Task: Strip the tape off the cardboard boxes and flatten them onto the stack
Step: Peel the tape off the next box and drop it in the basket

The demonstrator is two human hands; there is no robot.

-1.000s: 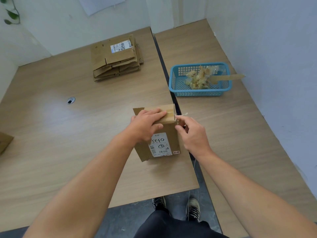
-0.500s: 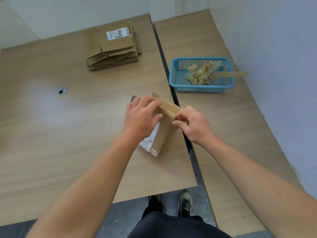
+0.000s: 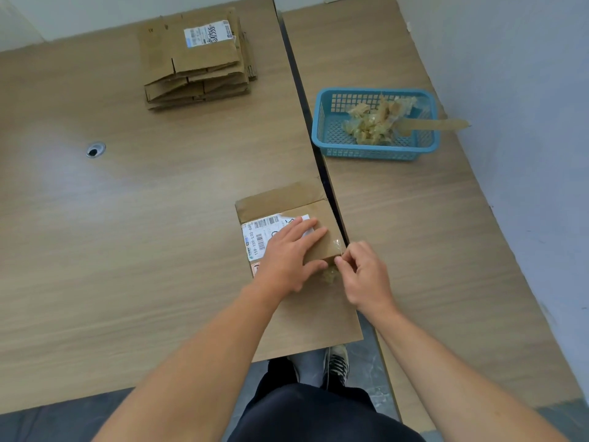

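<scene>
Wood tables [image 3: 111,250], pale wall [image 3: 526,90]; left hand [image 3: 287,253] flat on box [image 3: 287,202], right hand [image 3: 363,275] pinching tape [image 3: 338,244]

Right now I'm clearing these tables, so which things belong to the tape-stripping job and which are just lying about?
Job: cardboard box under left hand; clear tape pinched by right hand; flattened stack; blue basket of tape scraps.
Lying about: cable grommet in the table.
</scene>
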